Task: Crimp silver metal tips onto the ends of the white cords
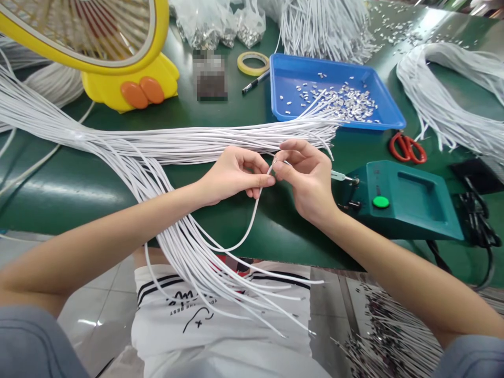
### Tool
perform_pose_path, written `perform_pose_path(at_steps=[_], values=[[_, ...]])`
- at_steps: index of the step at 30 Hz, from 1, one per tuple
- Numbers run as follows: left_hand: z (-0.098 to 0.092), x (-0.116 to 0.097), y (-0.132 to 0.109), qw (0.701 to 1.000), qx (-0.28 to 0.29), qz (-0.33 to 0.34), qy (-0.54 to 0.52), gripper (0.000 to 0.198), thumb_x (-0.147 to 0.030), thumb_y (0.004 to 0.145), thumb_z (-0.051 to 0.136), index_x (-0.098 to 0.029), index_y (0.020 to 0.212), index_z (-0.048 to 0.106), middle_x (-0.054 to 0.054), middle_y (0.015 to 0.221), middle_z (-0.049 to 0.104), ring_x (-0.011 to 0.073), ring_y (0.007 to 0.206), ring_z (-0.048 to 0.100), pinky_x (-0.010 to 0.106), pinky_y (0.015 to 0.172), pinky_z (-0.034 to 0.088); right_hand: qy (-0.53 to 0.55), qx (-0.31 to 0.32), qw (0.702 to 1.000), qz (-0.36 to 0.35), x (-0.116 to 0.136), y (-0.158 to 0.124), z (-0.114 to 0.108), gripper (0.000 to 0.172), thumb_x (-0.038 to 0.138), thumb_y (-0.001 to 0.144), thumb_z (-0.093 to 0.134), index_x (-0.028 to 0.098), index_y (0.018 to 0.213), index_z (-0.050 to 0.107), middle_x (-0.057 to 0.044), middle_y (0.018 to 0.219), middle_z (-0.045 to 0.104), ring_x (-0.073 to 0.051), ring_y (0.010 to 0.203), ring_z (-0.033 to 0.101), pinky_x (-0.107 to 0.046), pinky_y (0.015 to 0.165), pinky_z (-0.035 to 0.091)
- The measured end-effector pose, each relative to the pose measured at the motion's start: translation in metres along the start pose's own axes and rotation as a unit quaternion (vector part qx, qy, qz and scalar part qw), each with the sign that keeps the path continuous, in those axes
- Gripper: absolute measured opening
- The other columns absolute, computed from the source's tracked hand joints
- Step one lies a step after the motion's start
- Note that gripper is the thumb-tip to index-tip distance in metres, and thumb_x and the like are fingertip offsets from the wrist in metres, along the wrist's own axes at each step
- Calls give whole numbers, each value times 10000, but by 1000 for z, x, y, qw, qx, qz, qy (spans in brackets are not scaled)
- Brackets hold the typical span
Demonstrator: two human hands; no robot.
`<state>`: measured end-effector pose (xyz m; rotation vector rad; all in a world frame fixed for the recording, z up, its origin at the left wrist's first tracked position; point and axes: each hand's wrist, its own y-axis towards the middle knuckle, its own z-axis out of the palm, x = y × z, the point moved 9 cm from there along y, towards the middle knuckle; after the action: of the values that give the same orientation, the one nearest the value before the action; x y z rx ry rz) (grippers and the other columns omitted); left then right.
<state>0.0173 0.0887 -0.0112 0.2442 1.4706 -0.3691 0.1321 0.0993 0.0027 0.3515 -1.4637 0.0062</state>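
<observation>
My left hand (240, 176) is closed around a single white cable (254, 215), close to its end, between thumb and fingers. That cable curves down and back into a loose bundle of white cables (185, 236) hanging over the table edge. Right at the cable's tip, my right hand (309, 178) pinches thumb against fingers; a small piece there is too tiny and covered to name. Behind both hands lies a thick bundle of white cables (189, 142), its ends resting at the blue tray (279, 89), which holds many small silvery metal pieces (354, 105).
On the right stand a green device (409, 210) with a green button, red-handled scissors (407, 148) and more coiled cables (441, 100). Yellow tape (253, 72), a pen (255, 82), plastic bags (250, 26) and a yellow fan (169, 79) are at the back.
</observation>
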Motion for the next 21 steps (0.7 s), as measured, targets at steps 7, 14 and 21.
perform_pose_path(at_steps=[7, 14, 21], values=[[4, 1, -2, 999, 11, -19, -32, 353, -331, 584, 904, -78, 739, 712, 36, 576, 688, 107, 513, 657, 170, 520, 554, 82, 12, 992, 92, -9, -1, 5, 349, 306, 651, 796, 234, 926, 593, 35, 706, 590, -109, 603, 559, -260, 529, 502], [4, 2, -1, 999, 8, -21, -30, 370, -353, 581, 902, -79, 752, 721, 40, 615, 701, 105, 526, 658, 178, 525, 564, 106, 16, 987, 118, -12, -1, 8, 262, 198, 642, 637, 227, 885, 544, 57, 659, 500, -85, 567, 497, -237, 518, 482], [-3, 2, -1, 1000, -7, 0, -13, 343, -366, 636, 873, -82, 754, 722, 54, 673, 721, 113, 557, 677, 178, 549, 571, 86, -39, 992, 78, -10, 4, -7, 223, 212, 650, 600, 222, 873, 600, 27, 708, 538, -102, 658, 535, -217, 540, 499]])
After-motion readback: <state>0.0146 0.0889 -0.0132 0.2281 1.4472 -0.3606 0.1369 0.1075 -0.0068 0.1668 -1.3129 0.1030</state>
